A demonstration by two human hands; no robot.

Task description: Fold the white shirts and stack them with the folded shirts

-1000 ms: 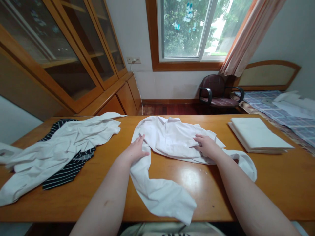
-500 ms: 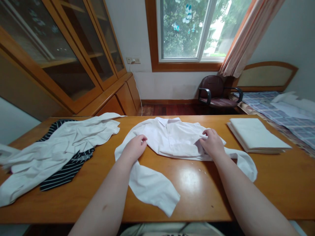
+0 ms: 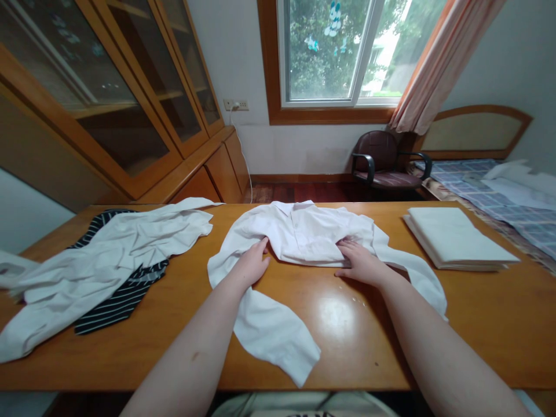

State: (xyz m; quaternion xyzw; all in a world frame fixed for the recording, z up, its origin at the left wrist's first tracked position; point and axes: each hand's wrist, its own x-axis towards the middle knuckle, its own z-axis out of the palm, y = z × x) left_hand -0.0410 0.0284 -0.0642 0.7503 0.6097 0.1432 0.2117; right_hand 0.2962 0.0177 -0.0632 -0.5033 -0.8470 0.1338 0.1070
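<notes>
A white button-up shirt (image 3: 299, 229) lies bunched on the wooden table, its collar at the far side. One sleeve curves down on the left toward the front edge, and the other spreads to the right. At the left part of the shirt, my left hand (image 3: 254, 263) touches the lower fold with its fingertips, thumb and fingers apart. My right hand (image 3: 362, 263) is open, fingers spread, resting against the shirt's near right side. Some of its fingertips are partly hidden by the cloth.
Another white garment (image 3: 117, 243) lies crumpled at the left over a black striped cloth (image 3: 117, 307). On the right sits a stack of folded white cloth or board (image 3: 460, 237). Beyond the table (image 3: 356, 359) are a glass-door cabinet (image 3: 152, 191), a chair (image 3: 377, 156) and a bed.
My right hand has moved left and its pinching fingers have spread. My left hand has shifted slightly right and opened. The shirt's body has bunched farther from me, its right part drawn inward.
</notes>
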